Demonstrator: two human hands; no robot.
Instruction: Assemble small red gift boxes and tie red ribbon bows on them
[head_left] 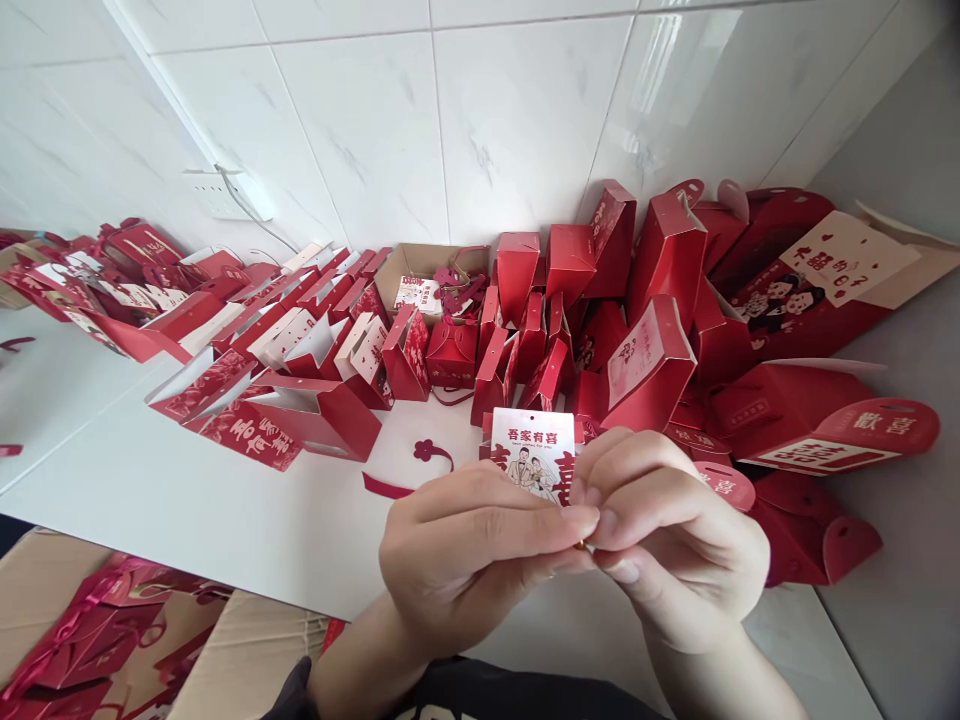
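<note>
Here, a person's 2 bare hands are meeting close to the camera, above the near edge of a white table [225, 520]. The left hand [465, 560] and the right hand [667, 540] are each pressing thumb against forefinger, fingertips touching, clamped on the bottom edge of a small paper tag [536, 455] printed with red characters and a cartoon couple. A tiny gold piece [582, 545] is peeking out between the fingertips; what it is cannot be told. The tag is standing upright in front of a crowd of red gift boxes [645, 360] along the tiled wall.

Judging the risks: the gold piece is looking small enough to slip free and get lost among the boxes or over the table edge. The tight pinch may also be creasing or tearing the thin tag.
</note>
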